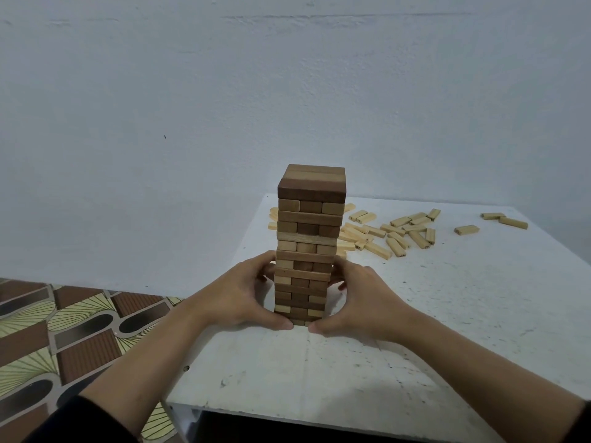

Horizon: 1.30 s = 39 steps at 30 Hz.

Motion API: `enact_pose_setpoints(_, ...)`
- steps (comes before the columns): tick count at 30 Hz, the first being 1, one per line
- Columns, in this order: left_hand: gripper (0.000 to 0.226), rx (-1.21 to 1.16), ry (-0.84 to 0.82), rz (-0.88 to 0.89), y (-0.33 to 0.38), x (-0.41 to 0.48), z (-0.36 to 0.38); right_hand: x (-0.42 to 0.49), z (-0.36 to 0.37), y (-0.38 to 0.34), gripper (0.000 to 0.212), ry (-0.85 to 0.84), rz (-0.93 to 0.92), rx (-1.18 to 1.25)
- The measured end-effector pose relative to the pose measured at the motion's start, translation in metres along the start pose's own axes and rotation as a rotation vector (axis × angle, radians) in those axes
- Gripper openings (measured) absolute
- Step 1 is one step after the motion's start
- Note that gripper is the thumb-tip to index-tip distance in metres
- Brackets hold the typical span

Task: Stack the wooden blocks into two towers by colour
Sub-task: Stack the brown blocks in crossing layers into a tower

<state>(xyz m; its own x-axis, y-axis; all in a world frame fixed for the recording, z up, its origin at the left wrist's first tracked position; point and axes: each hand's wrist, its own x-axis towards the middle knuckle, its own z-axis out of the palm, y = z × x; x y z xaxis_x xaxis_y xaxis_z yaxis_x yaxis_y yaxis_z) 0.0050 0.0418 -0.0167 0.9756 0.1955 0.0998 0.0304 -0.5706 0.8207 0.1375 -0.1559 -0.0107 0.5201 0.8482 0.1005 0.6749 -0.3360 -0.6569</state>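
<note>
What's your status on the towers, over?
Grip: left hand and right hand both clasp the tower low down. Tower upright, one only. Pale loose blocks scattered on table behind, second tower not begun. Nothing blocking.

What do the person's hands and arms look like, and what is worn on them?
The left hand and right hand are bare: no gloves, rings or watch show. The forearms are uncovered too. A dark left sleeve and right sleeve begin near the elbows.
</note>
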Motion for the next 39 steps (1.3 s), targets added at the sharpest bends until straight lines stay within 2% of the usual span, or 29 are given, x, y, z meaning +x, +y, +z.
enact_pose_setpoints(22, 0.082, -0.059, -0.052, 0.011, -0.003, 0.002, 0.001, 0.005, 0.0, 0.008, 0.088, -0.042, 0.01, 0.028)
enact_pose_setpoints(26, 0.082, -0.021, -0.057, 0.007, 0.004, 0.001, -0.007, 0.005, -0.014, 0.009, 0.103, -0.131, 0.012, 0.123)
enact_pose_setpoints(30, 0.082, -0.096, -0.039, 0.071, 0.009, -0.001, -0.02, -0.001, -0.033, 0.004, 0.093, -0.149, 0.023, 0.267)
enact_pose_setpoints(35, 0.09, -0.274, 0.038, 0.134, 0.022, -0.004, -0.03, -0.013, -0.049, -0.002, 0.09, -0.013, -0.072, 0.43)
enact_pose_setpoints(39, 0.08, -0.342, 0.169, 0.22, 0.046, 0.0, -0.031, -0.015, -0.057, -0.024, 0.066, 0.245, -0.184, 0.525)
